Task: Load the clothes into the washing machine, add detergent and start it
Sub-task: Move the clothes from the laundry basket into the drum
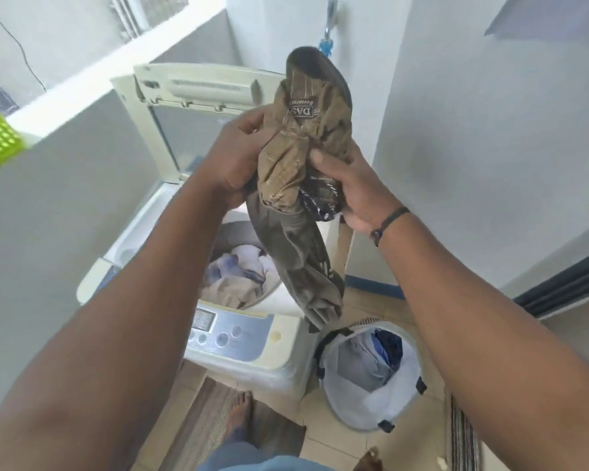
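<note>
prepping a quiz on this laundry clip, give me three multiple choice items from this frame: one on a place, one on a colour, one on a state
1. Where is the laundry basket?
A. on the floor, right of the washing machine
B. on top of the lid
C. inside the drum

2. What colour is the garment being held?
A. red
B. olive brown
C. white

3. What state is the washing machine lid in?
A. shut
B. removed
C. raised open

Answers: 1 A, it stands on the tiles beside the machine. 2 B, the left hand and right hand grip olive-brown cloth. 3 C, the lid stands up, with clothes visible in the drum.
</note>
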